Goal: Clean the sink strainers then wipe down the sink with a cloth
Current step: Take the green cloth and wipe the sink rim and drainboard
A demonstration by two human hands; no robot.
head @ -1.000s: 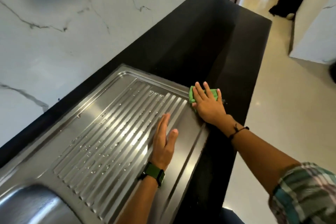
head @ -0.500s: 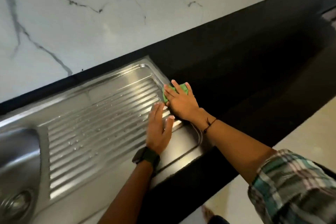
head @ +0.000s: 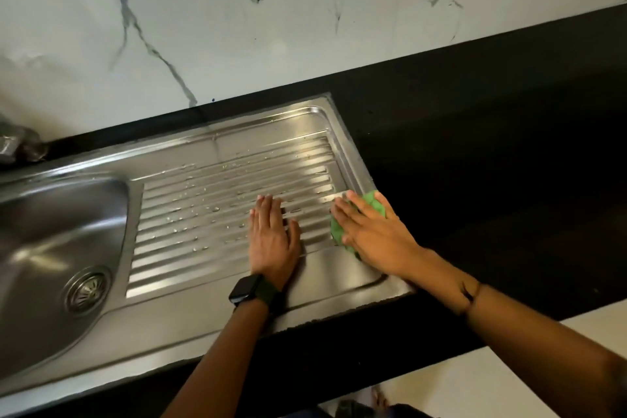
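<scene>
Pressing the green cloth point(head: 375, 204) flat at the drainboard's point(head: 237, 200) right end, our right hand point(head: 373, 238) keeps straight fingers. Our left hand point(head: 271, 241) rests flat beside it, fingers together. Water drops left of it could get missed.

Scene was dim overall, lit from above and left. Ribbed stainless-steel draining board point(head: 234, 200) carried bright streaks of glare along ridges; round steel sink bowl point(head: 57, 231) at left showed soft white reflections. Glossy black stone countertop point(head: 492, 160) at right was nearly featureless, detail lost in shadow. White grey-veined marble wall point(head: 271, 17) across top was evenly lit, slightly grey. Straight edges bowed toward frame borders, wide-angle distortion. Focus was soft; lower right corner and upper left edge blurred.
</scene>
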